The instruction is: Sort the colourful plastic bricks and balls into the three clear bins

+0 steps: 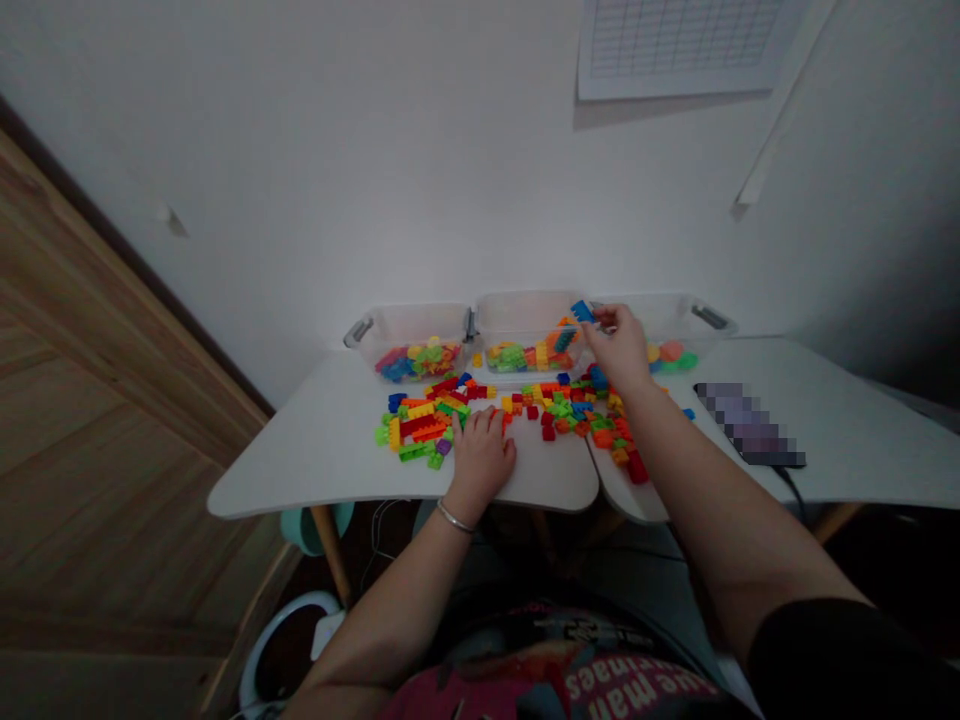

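My right hand (621, 350) pinches a blue building block (582, 312) above the right end of the middle clear plastic bin (525, 310). Green, yellow and orange blocks lie inside that bin. My left hand (481, 448) rests on the white table with its fingers spread, touching the edge of a loose pile of building blocks (427, 425). More mixed blocks (559, 405) are scattered between my hands and below my right wrist. My right forearm hides part of them.
A left clear bin (412, 322) holds colourful pieces; a right clear bin (667, 315) has round-looking pieces. A phone (742, 425) with a cable lies on the right table. Two white tabletops (285, 450) meet at a seam, against a wall with a printed sheet (675, 50).
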`<state>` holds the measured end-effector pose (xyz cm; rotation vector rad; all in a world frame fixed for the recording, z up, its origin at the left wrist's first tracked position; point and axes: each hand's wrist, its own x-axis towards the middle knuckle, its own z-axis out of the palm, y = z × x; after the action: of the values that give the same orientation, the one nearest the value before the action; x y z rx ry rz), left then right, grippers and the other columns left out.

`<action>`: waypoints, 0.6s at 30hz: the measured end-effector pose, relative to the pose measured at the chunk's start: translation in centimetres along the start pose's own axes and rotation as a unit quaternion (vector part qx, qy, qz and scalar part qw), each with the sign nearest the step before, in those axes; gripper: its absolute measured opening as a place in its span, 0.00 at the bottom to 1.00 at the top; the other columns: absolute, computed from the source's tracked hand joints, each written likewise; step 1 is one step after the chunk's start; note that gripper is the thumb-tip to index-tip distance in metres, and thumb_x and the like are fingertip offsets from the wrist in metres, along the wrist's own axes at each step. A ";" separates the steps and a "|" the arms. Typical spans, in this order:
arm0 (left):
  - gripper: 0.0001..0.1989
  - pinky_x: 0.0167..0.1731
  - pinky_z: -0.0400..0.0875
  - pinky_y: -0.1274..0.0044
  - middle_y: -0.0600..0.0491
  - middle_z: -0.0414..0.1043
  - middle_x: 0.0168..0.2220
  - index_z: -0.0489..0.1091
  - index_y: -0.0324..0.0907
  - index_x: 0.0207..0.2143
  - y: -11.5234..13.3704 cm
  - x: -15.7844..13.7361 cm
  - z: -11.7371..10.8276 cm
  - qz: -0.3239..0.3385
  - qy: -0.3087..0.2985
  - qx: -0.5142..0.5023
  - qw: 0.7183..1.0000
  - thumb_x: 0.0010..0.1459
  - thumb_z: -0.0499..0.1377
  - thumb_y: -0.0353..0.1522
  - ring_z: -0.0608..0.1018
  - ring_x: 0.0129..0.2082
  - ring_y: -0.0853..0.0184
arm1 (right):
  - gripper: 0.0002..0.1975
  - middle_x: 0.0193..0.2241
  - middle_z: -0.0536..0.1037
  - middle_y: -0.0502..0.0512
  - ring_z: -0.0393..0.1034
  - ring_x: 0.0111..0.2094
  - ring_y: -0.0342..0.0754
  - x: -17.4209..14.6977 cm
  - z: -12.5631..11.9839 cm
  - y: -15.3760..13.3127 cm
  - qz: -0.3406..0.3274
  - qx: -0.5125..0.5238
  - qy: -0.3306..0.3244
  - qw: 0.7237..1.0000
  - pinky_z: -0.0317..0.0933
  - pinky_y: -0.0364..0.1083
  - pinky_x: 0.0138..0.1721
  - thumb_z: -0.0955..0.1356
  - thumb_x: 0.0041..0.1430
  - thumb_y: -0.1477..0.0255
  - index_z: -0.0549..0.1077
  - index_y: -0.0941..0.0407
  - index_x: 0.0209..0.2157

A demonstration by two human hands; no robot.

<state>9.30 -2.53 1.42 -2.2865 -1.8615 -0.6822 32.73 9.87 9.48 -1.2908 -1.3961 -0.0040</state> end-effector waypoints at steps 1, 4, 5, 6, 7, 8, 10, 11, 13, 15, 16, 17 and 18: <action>0.22 0.65 0.46 0.49 0.45 0.68 0.60 0.67 0.42 0.57 0.0 0.0 0.0 0.000 0.000 -0.001 1.000 0.60 0.54 0.33 0.69 0.59 0.54 | 0.15 0.37 0.79 0.58 0.71 0.40 0.53 0.7 0.2 0.2 0.003 -0.004 -0.007 1.000 0.65 0.53 0.45 0.69 0.53 0.64 0.73 0.56 0.41; 0.21 0.65 0.46 0.49 0.45 0.68 0.60 0.67 0.42 0.56 0.0 -0.1 0.0 0.001 -0.001 -0.003 1.000 0.60 0.55 0.33 0.69 0.58 0.54 | 0.18 0.39 0.80 0.59 0.72 0.41 0.54 1.9 0.9 0.6 0.023 -0.013 -0.031 0.999 0.65 0.53 0.45 0.69 0.54 0.65 0.75 0.57 0.45; 0.21 0.65 0.46 0.49 0.45 0.68 0.60 0.67 0.43 0.56 -0.1 -0.1 -0.1 0.003 -0.001 -0.003 1.000 0.60 0.55 0.33 0.69 0.58 0.54 | 0.18 0.39 0.81 0.59 0.73 0.41 0.54 2.1 1.1 0.6 0.029 -0.022 -0.041 0.998 0.65 0.53 0.45 0.69 0.54 0.65 0.76 0.58 0.45; 0.21 0.65 0.46 0.49 0.46 0.68 0.60 0.67 0.43 0.56 -0.1 -0.1 -0.1 0.005 0.000 -0.003 1.000 0.60 0.55 0.33 0.69 0.58 0.54 | 0.17 0.38 0.81 0.59 0.73 0.41 0.55 2.2 1.3 0.5 0.034 -0.039 -0.054 0.997 0.65 0.52 0.45 0.69 0.54 0.65 0.76 0.58 0.45; 0.21 0.65 0.46 0.49 0.46 0.68 0.59 0.68 0.43 0.56 -0.1 -0.1 -0.1 0.006 0.001 -0.002 1.000 0.60 0.55 0.33 0.69 0.58 0.54 | 0.17 0.38 0.81 0.60 0.73 0.41 0.55 2.2 1.4 0.4 0.038 -0.064 -0.067 0.995 0.65 0.53 0.45 0.69 0.55 0.65 0.77 0.57 0.44; 0.20 0.65 0.46 0.49 0.46 0.68 0.59 0.68 0.43 0.55 -0.1 -0.2 -0.1 0.007 0.003 -0.002 1.000 0.60 0.55 0.33 0.69 0.58 0.54 | 0.16 0.38 0.81 0.60 0.73 0.41 0.56 2.2 1.5 0.2 0.039 -0.098 -0.078 0.991 0.65 0.53 0.45 0.68 0.55 0.65 0.78 0.57 0.43; 0.20 0.65 0.46 0.48 0.46 0.69 0.59 0.69 0.44 0.55 -0.1 -0.2 -0.2 0.008 0.004 -0.002 1.000 0.60 0.55 0.33 0.69 0.58 0.54 | 0.16 0.39 0.81 0.62 0.71 0.44 0.58 2.1 1.5 -0.4 0.033 -0.179 -0.100 0.978 0.64 0.55 0.47 0.67 0.56 0.66 0.79 0.56 0.44; 0.19 0.65 0.46 0.48 0.46 0.69 0.59 0.69 0.44 0.54 -0.1 -0.2 -0.2 0.009 0.004 -0.002 1.000 0.60 0.55 0.33 0.69 0.58 0.54 | 0.16 0.40 0.81 0.63 0.70 0.46 0.60 2.0 1.5 -0.7 0.026 -0.216 -0.113 0.969 0.63 0.57 0.49 0.66 0.58 0.67 0.79 0.57 0.44; 0.19 0.65 0.46 0.48 0.46 0.69 0.59 0.69 0.44 0.54 -0.1 -0.2 -0.2 0.011 0.006 -0.002 1.000 0.60 0.55 0.33 0.70 0.57 0.54 | 0.18 0.41 0.80 0.66 0.68 0.50 0.61 1.8 1.5 -1.5 0.002 -0.277 -0.145 0.950 0.60 0.58 0.51 0.62 0.61 0.67 0.80 0.59 0.44; 0.19 0.65 0.46 0.48 0.46 0.70 0.58 0.69 0.44 0.54 0.0 -0.2 -0.2 0.012 0.008 -0.003 1.000 0.60 0.54 0.33 0.70 0.57 0.54 | 0.22 0.42 0.79 0.69 0.66 0.52 0.62 1.7 1.6 -2.3 -0.034 -0.318 -0.179 0.930 0.57 0.59 0.54 0.59 0.65 0.66 0.80 0.62 0.44; 0.19 0.65 0.46 0.48 0.46 0.70 0.58 0.69 0.44 0.54 0.0 -0.2 -0.2 0.012 0.008 -0.003 1.000 0.60 0.54 0.33 0.70 0.57 0.54 | 0.24 0.42 0.79 0.70 0.67 0.52 0.61 1.7 1.7 -2.7 -0.053 -0.337 -0.198 0.919 0.55 0.59 0.56 0.58 0.66 0.64 0.79 0.63 0.44; 0.19 0.65 0.46 0.47 0.46 0.70 0.58 0.70 0.44 0.54 0.0 -0.2 -0.2 0.012 0.008 -0.003 1.000 0.60 0.54 0.33 0.70 0.57 0.54 | 0.26 0.42 0.79 0.70 0.68 0.51 0.61 1.7 1.8 -3.0 -0.067 -0.354 -0.221 0.906 0.53 0.60 0.57 0.56 0.67 0.63 0.79 0.64 0.44; 0.19 0.64 0.46 0.47 0.46 0.70 0.58 0.70 0.44 0.54 0.0 -0.2 -0.2 0.012 0.008 -0.003 1.000 0.60 0.54 0.33 0.70 0.57 0.54 | 0.27 0.42 0.80 0.70 0.69 0.50 0.60 1.8 1.9 -3.4 -0.076 -0.369 -0.247 0.893 0.51 0.60 0.58 0.55 0.68 0.61 0.79 0.64 0.44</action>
<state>9.24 -2.74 1.55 -2.2956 -1.8251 -0.7020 29.65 11.00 12.31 -1.8847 -2.0449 -0.3683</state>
